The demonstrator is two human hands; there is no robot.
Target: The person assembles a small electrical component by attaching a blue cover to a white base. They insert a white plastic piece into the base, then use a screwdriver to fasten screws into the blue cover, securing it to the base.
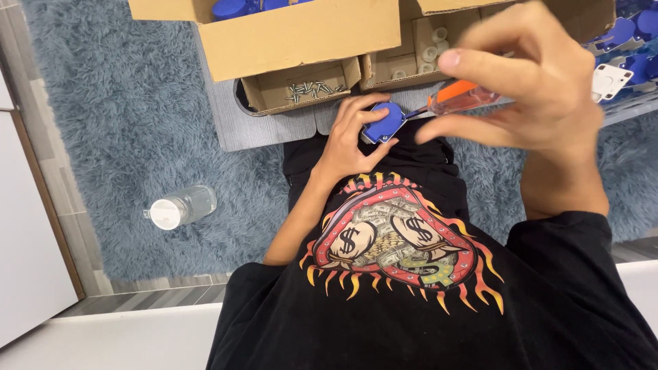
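My left hand (349, 137) holds a small blue plastic part (382, 122) against my lap, fingers wrapped around its left side. My right hand (528, 82) is raised close to the camera and grips a screwdriver with a clear orange handle (458, 97). The metal shaft of the screwdriver points left and its tip meets the blue part. My black printed shirt fills the lower part of the head view.
An open cardboard box (301, 41) sits ahead, with a low tray of loose screws (312, 89) and a compartment of white cylinders (430, 48). Blue and white parts (627, 51) lie at the right. A clear bottle (179, 207) lies on the blue shaggy rug.
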